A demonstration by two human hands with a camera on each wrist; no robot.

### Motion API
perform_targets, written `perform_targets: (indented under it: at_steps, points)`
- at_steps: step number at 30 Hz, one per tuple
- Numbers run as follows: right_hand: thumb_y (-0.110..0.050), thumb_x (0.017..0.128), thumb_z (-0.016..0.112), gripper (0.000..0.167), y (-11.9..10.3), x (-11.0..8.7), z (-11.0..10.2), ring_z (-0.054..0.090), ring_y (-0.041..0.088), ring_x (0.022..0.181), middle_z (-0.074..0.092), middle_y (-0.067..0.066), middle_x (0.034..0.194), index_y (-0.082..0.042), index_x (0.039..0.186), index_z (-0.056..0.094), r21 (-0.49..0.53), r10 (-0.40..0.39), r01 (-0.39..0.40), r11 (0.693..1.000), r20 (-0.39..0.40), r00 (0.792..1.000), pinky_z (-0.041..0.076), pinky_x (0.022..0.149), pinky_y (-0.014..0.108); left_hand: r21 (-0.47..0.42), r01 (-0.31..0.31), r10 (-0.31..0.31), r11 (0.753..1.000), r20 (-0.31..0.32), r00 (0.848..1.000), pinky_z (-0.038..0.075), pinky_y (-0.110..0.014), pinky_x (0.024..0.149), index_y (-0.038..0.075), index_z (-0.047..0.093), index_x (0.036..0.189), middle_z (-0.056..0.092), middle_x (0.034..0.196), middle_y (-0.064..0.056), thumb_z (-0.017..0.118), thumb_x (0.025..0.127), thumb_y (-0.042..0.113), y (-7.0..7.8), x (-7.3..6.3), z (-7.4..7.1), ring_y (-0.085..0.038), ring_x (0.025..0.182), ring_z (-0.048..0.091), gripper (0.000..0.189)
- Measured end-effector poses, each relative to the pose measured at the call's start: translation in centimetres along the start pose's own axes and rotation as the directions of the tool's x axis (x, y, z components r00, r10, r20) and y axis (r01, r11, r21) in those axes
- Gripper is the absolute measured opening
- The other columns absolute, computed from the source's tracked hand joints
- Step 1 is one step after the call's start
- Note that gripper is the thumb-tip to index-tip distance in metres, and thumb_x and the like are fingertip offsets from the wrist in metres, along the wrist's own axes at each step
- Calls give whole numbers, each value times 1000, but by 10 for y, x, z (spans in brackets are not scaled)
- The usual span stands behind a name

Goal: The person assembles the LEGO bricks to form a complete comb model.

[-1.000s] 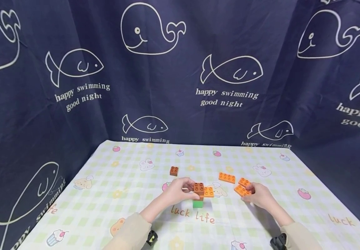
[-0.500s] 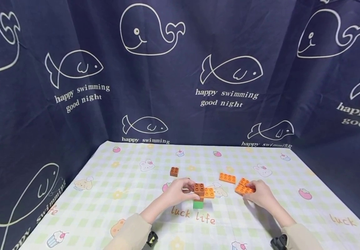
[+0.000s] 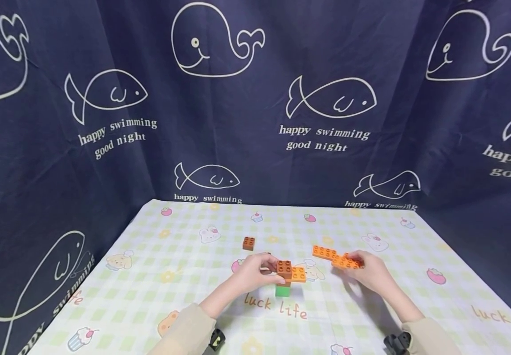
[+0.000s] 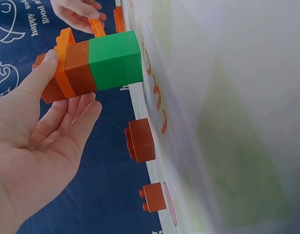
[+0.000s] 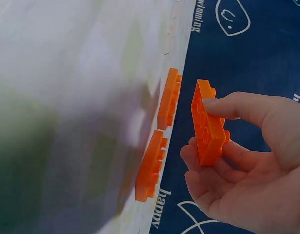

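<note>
The left hand (image 3: 257, 269) pinches the tower (image 4: 80, 68) near its top, probably for steadying it. Right of the tower, the right hand (image 3: 373, 270) grasps an orange brick (image 5: 210, 129), raised, perhaps so that it clears the two lying bricks (image 5: 150, 168).

Beyond the green block (image 3: 282, 291), a brown brick (image 4: 141, 140) is almost wholly hidden from the head view by the left hand (image 3: 255, 272), and part of the stack (image 3: 284, 267) above that block is likewise covered. To the green block's right, a loose orange brick (image 5: 150, 168) is largely masked by the held orange brick (image 3: 343, 262), whose right end is obscured by the right hand (image 3: 369, 269).
</note>
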State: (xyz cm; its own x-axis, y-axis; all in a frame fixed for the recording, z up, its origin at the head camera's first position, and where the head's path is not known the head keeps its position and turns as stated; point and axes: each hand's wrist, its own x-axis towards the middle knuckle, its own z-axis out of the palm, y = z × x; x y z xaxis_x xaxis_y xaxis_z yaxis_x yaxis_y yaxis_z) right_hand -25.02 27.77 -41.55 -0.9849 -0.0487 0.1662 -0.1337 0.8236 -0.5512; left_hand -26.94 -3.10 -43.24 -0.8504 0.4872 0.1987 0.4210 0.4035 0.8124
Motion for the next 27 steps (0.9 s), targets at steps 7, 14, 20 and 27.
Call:
perform_targets:
  at_steps: [7, 14, 20, 27]
  points:
    - [-16, 78, 73, 44, -10, 0, -2, 57, 41, 101, 62, 26, 110, 6, 114, 60, 13, -37, 38, 999, -33, 999, 44, 91, 59, 3, 1, -1, 1000, 4, 1000, 53, -16, 83, 9, 66, 103, 64, 92, 5, 79, 74, 30, 1, 0, 0, -10, 91, 63, 38]
    - [-13, 77, 73, 41, -19, 1, -4, 59, 34, 95, 64, 22, 106, 3, 113, 62, 25, -61, 62, 998, -63, 996, 46, 87, 55, 4, 8, -8, 1000, -1, 1000, 53, -15, 83, 7, 65, 104, 64, 92, 4, 79, 74, 29, 2, 0, 0, -10, 90, 63, 39]
    - [-13, 78, 73, 40, -29, 0, -6, 58, 37, 100, 63, 23, 111, 1, 114, 62, 37, -104, 108, 994, -94, 990, 46, 90, 55, -5, 10, -10, 1000, 0, 1000, 52, -14, 83, 7, 65, 104, 64, 92, 5, 79, 75, 29, 2, 0, 0, -9, 91, 63, 39]
    - [-11, 78, 73, 38, -49, -3, -7, 55, 41, 108, 63, 23, 114, 0, 113, 63, 75, -153, 162, 984, -114, 982, 43, 95, 57, -15, 19, -19, 1000, 3, 1000, 52, -13, 83, 6, 65, 105, 64, 93, 3, 79, 75, 27, 3, 0, 0, -10, 91, 63, 40]
